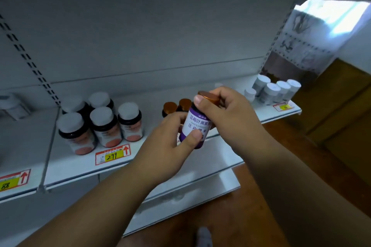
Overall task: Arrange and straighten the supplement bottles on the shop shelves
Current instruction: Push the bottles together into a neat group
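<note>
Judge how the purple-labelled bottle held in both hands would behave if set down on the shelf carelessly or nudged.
The purple-labelled bottle is round, so on its side it would probably roll. It looks taller than wide, so a nudge might tip it. The left hand and right hand grip it without denting it, suggesting stiff walls.

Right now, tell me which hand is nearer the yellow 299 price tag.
Left. The left hand holds the purple-label bottle by its lower body, just right of and above the price tag. The right hand grips the bottle's cap, farther right and higher.
</note>
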Tool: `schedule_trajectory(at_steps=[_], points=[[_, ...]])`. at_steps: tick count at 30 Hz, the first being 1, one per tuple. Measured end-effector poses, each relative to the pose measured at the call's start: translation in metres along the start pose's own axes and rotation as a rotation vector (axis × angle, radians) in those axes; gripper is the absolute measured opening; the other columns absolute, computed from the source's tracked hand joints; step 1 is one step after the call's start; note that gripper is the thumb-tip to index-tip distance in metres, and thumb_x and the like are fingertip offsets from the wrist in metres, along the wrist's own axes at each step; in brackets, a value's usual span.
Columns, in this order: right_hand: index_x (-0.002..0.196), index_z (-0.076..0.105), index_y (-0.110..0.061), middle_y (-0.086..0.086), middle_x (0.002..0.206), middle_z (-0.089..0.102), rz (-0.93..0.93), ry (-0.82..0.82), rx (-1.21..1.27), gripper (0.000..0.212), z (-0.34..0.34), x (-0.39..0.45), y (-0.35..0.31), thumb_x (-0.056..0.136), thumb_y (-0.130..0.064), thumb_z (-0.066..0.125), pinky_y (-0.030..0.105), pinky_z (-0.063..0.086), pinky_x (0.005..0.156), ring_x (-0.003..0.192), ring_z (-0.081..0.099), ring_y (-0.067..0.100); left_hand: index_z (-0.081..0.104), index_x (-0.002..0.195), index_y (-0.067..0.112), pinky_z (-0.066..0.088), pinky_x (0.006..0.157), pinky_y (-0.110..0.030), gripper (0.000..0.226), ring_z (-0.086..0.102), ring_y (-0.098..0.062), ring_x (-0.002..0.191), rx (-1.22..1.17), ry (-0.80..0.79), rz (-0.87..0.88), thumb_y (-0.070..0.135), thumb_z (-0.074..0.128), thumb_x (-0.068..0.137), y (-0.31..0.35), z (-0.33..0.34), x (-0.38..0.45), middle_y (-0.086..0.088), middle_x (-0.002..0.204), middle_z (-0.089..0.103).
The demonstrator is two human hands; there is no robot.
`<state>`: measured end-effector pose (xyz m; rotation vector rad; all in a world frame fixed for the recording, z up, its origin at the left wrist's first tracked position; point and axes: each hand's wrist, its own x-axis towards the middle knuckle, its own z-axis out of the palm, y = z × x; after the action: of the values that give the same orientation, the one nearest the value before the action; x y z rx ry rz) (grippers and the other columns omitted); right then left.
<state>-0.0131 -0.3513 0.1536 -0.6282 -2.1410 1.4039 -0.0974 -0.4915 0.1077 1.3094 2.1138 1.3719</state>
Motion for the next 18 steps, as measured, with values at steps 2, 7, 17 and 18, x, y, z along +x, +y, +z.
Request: schedule_trajectory(at_steps=[2,7,17,18], points=[[0.084,0.063,-0.026,-0.005,0.079,0.069,-0.044,-0.013,-0.006,0.035,-0.002,0.028,0.001,0.073,-0.059,0.068,0.035,0.059,0.063,0.072,0.069,0.009,0.052,0.122,0.030,0.050,0.081,-0.034,0.064,0.059,-0.005,0.098,0.029,0.077,0.014,0.076,0.030,0.083,-0.003,0.000,0.021,0.012,0.110,0.061],[0.089,0.063,-0.033,-0.016,0.082,0.068,-0.181,-0.043,-0.046,0.036,0.001,0.098,0.003,0.068,-0.063,0.064,0.014,0.050,0.058,0.074,0.064,-0.005,0.057,0.115,0.020,0.040,0.073,-0.012,0.056,0.053,0.007,0.088,0.163,0.503,-0.025,0.061,0.026,0.091,-0.013,-0.017,0.065,0.008,0.100,0.061],[0.069,0.055,0.000,-0.002,0.063,0.051,-0.304,-0.460,-0.246,0.033,0.066,0.194,0.043,0.078,-0.027,0.071,0.013,0.028,0.038,0.046,0.043,0.003,0.059,0.094,0.032,0.042,0.065,-0.016,0.025,0.056,0.000,0.078,0.145,0.849,-0.260,0.048,0.039,0.092,-0.028,-0.015,0.082,0.008,0.086,0.064],[0.067,0.054,-0.004,0.001,0.063,0.048,-0.292,-0.498,-0.287,0.029,0.073,0.198,0.049,0.078,-0.025,0.071,0.015,0.025,0.037,0.044,0.039,0.005,0.058,0.091,0.033,0.044,0.063,-0.021,0.024,0.057,-0.004,0.074,0.125,0.854,-0.267,0.047,0.039,0.092,-0.029,-0.013,0.079,0.005,0.084,0.064]])
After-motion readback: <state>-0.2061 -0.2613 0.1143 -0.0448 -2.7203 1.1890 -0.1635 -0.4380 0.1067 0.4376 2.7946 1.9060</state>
